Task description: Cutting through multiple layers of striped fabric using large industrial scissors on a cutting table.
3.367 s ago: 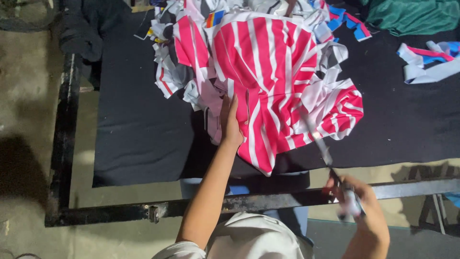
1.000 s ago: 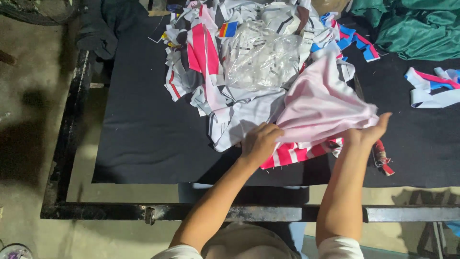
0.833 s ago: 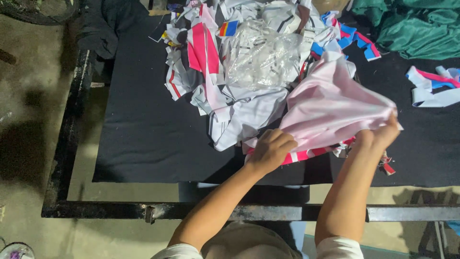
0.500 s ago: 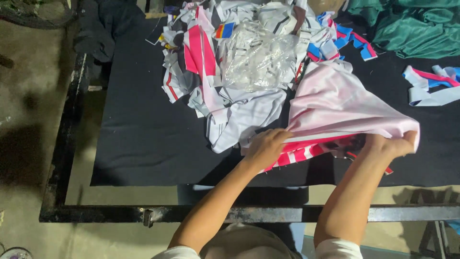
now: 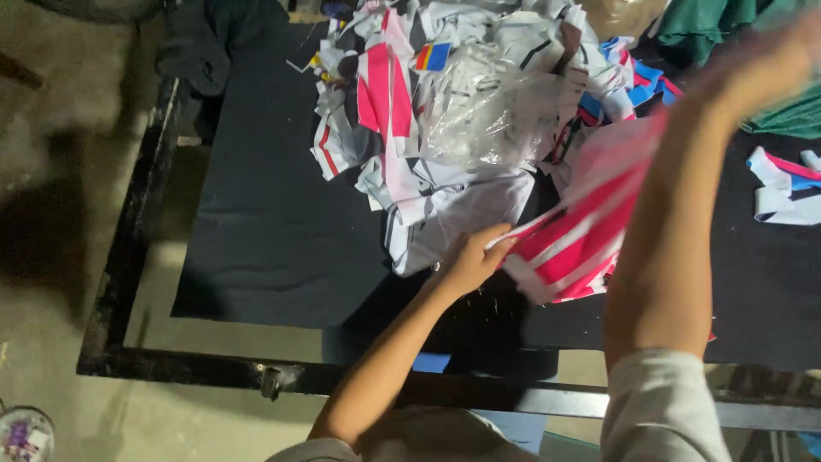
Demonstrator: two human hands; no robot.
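Observation:
My left hand (image 5: 472,259) grips one corner of a pink and white striped cloth (image 5: 575,236) low over the black table cover (image 5: 274,214). My right hand (image 5: 757,64) is raised high at the upper right, blurred by motion, and seems to hold the cloth's other end, which stretches up towards it. Behind the cloth lies a heap of cut fabric scraps (image 5: 402,103) in white, pink and black, with a crumpled clear plastic bag (image 5: 487,111) on top.
A black metal table frame (image 5: 137,231) runs along the left and front edges. Green fabric (image 5: 710,26) lies at the back right, blue, pink and white strips (image 5: 782,184) at the right. Dark clothing (image 5: 205,43) hangs over the back left corner. Bare concrete floor shows at left.
My right hand has swung up from table level to the upper right, pulling the striped cloth up with it. My left hand keeps its grip near the same spot.

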